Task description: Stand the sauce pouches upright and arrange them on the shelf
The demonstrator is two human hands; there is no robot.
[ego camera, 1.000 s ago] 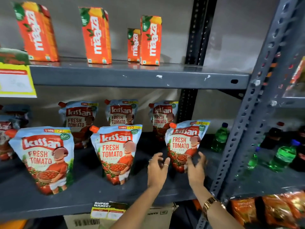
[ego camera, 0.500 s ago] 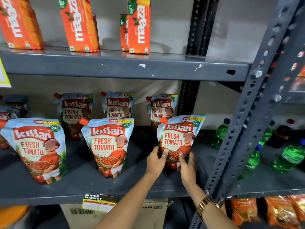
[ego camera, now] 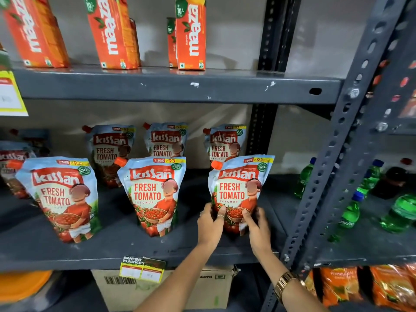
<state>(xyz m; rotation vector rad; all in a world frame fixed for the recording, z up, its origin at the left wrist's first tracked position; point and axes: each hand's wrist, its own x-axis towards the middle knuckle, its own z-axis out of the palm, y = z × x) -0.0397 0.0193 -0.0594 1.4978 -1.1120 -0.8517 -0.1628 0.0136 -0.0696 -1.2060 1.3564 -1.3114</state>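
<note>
Nearby, upright pouches [ego camera: 155,194], juice cartons [ego camera: 191,34] overhead

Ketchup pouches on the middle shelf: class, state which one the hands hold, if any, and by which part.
Both hands, left hand and right hand, grip the front-right pouch at its lower sides.

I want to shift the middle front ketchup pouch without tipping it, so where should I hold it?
Grip the middle front pouch low on its two side edges, coming from the front. It stands upright on a wide, full base, while the top is thin. Both hands hold the right front pouch that way.
</note>
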